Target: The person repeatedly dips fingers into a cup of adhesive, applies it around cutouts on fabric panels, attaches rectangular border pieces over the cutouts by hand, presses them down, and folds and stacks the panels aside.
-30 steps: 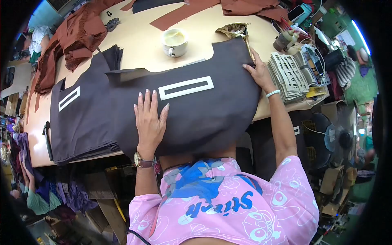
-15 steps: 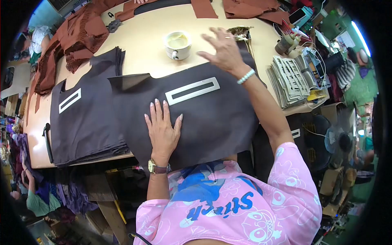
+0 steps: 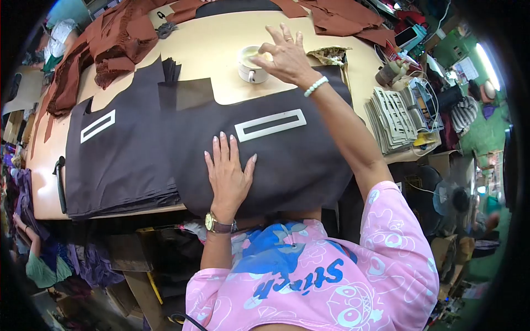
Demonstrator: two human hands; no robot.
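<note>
My left hand (image 3: 227,179) lies flat, fingers stretched, on a dark cut fabric panel (image 3: 265,176) that hangs over the table's front edge. Just beyond its fingertips is a white rectangular strip with a long slot (image 3: 243,132), lying on the panel. My right hand (image 3: 284,58) is raised over the far side, thumb and index finger at the rim of a white cup (image 3: 254,76) and the other fingers spread. The cup holds something pale. To the left, a stack of dark panels (image 3: 127,165) bears another white slotted strip (image 3: 84,134).
Rust-brown fabric pieces (image 3: 121,44) lie along the back and left of the table (image 3: 193,44). A stack of white slotted strips (image 3: 389,124) stands at right, near a phone (image 3: 406,36). Black-handled scissors or a similar tool (image 3: 59,185) lie at the left edge.
My right hand has moved left to the cup, with its thumb and index finger drawn closer together. My left hand stays flat on the panel. The whole view has shifted slightly.
</note>
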